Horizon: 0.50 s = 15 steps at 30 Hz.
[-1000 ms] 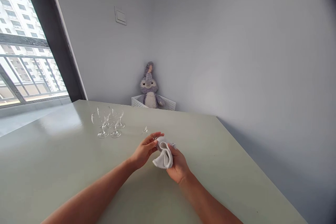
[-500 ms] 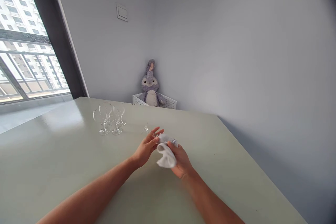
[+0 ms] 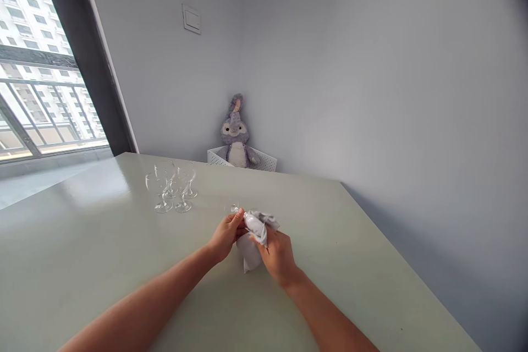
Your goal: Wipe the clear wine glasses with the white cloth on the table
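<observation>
— What's the right hand [image 3: 279, 257] got, down there nearest us?

— A pale cloth [image 3: 249, 256]. The fingers are closed on it, bunched up, with a loose fold hanging toward the table [image 3: 350, 286].

— And the left hand [image 3: 225, 237]?

— Closed too, thumb and fingers pinched round a stemmed glass [image 3: 253, 224], about at the stem. It's held over the table, just in front of the person.

— Which way does it lie?

— Tipped well over, I'd say. The long axis runs slantwise: foot out beyond the left fingertips, bowl coming back toward the right hand. So the left is the nearer hand to the stem and foot, and the right is at the bowl, just to its right and a little closer to the body.

— Is the cloth inside the bowl?

— Looks that way, white showing through it, but the right fingertips are hidden, so I can't tell how deep they go.

— More glasses past that?

— Four stemmed glasses [image 3: 164, 207], upright in a close cluster, well off to the left.

— And the plush toy [image 3: 237, 154]?

— Beyond the far edge, sitting in a white basket [image 3: 267, 161] against the wall [image 3: 350, 66].
</observation>
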Each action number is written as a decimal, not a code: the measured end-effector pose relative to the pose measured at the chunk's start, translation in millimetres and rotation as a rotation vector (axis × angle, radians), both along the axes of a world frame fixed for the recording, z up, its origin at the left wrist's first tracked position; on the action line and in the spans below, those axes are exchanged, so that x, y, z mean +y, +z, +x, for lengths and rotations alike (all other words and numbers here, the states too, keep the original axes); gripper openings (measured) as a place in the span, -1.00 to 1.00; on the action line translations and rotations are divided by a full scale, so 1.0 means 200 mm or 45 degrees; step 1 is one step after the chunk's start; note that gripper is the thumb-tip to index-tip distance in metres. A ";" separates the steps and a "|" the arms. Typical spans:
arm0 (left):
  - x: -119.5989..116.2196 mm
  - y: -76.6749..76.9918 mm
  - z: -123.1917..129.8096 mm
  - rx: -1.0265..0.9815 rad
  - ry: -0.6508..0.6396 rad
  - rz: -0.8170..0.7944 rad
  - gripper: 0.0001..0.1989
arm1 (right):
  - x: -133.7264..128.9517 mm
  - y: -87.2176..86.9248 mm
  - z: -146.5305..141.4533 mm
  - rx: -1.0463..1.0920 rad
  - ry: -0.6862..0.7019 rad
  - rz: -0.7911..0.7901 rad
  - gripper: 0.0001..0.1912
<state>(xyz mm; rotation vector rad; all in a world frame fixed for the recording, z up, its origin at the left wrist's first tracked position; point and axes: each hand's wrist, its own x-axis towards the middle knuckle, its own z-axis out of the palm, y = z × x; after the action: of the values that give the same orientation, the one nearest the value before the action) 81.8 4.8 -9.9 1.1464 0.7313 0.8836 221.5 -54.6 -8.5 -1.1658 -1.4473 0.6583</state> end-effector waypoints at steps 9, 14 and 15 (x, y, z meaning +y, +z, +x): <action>0.01 0.04 -0.06 0.515 0.301 1.105 -0.67 | -0.01 0.10 0.09 -0.140 -0.198 0.047 -0.83; 0.07 0.01 -0.09 0.756 0.237 1.218 -0.85 | -0.01 0.12 0.04 -0.053 -0.027 0.070 -0.77; 0.08 0.00 -0.09 0.809 0.248 1.210 -0.86 | -0.01 0.12 0.06 -0.008 -0.082 0.076 -0.75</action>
<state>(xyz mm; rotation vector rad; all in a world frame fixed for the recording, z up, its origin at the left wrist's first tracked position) 64.6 20.6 -10.2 2.2956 0.9729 1.0738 232.9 -56.1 16.1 -1.1643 -1.4190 0.5638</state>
